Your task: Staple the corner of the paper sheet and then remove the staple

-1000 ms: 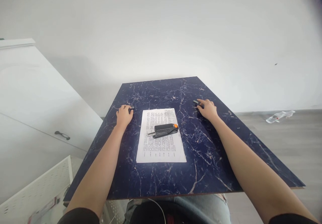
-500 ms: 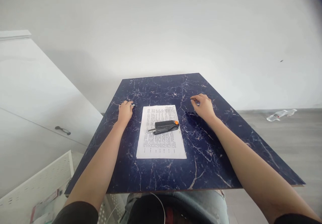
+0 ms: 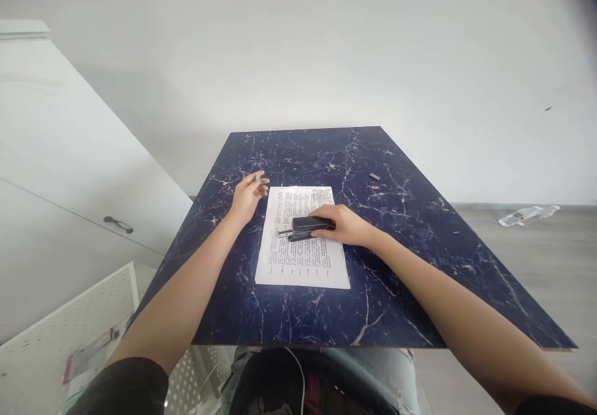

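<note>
A printed sheet of paper [image 3: 301,253] lies on the dark blue marbled table [image 3: 401,265]. On it rests a black stapler [image 3: 303,225]. My right hand [image 3: 342,225] covers the stapler's right end, fingers wrapped round it. My left hand [image 3: 247,196] hovers just left of the paper's top corner, pinching a small pale object [image 3: 258,177] between fingertips. A small grey object [image 3: 374,177] lies alone on the table at the far right.
A white cabinet [image 3: 65,166] with a dark handle [image 3: 117,223] stands to the left. A white perforated board [image 3: 69,334] sits low at the left. A plastic bottle [image 3: 525,215] lies on the grey floor at the right.
My right hand left the small grey object on the table and moved left onto the stapler. My left hand lifted a small pale object and drew closer to the paper.
</note>
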A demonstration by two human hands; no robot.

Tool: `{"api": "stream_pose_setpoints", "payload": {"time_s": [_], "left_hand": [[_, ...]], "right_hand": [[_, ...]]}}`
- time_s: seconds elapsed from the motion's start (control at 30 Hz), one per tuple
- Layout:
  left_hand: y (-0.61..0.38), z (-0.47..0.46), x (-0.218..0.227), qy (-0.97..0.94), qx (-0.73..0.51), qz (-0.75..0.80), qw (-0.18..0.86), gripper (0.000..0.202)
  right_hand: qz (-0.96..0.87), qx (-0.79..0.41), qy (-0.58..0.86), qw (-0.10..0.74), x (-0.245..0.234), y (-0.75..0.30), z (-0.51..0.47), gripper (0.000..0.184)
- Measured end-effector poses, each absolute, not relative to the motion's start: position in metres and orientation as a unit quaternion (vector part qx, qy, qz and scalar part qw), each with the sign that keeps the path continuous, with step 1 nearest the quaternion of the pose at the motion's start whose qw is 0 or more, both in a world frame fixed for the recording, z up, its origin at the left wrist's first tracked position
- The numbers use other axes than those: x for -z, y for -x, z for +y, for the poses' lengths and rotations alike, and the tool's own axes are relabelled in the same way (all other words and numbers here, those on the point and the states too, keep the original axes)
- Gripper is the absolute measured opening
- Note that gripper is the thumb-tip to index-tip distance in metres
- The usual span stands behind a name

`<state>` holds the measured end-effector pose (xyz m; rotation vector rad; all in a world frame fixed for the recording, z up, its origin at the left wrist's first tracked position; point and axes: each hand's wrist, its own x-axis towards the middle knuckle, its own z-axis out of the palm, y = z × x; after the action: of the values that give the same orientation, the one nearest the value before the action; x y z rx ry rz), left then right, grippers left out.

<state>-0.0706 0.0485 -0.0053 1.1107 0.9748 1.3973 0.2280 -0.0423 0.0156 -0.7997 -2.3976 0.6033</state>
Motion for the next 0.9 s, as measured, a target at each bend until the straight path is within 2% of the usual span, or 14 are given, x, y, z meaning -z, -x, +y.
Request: {"api": "stream_pose_setpoints", "payload": {"time_s": [0.1,0.23,0.37,0.47,0.6,0.7,0.9], "left_hand": [[0.055,0.039,0.003,-0.447,-0.553,0.381,0.591,0.032],[0.042,0.031,0.004,-0.480,-0.536,0.362,0.593,0.029],[0.040,0.025,0.002,-0.603,-0.516,0.361,0.490,0.031],[0.040,0.018,-0.003,-0.698,-0.468,0.375,0.392,0.032],[0.039,0.008,-0.010,-0.782,-0.398,0.371,0.304,0.021],[0.035,0.005,-0.010,-0.816,-0.347,0.356,0.294,0.019],[0.030,0.005,-0.006,-0.824,-0.337,0.343,0.300,0.016]], "right_hand": [[-0.882,-0.222,0.331,0.253,-0.014,-0.227,-0.043,0.023],[-0.859,-0.199,0.377,0.285,-0.014,-0.233,-0.041,0.021],[-0.825,-0.176,0.429,0.324,-0.015,-0.247,-0.036,0.024],[-0.822,-0.161,0.442,0.321,-0.014,-0.254,-0.032,0.025],[-0.830,-0.155,0.442,0.304,-0.011,-0.256,-0.030,0.023],[-0.831,-0.160,0.437,0.305,-0.010,-0.254,-0.030,0.023],[-0.836,-0.158,0.430,0.303,-0.008,-0.254,-0.029,0.024]]}}
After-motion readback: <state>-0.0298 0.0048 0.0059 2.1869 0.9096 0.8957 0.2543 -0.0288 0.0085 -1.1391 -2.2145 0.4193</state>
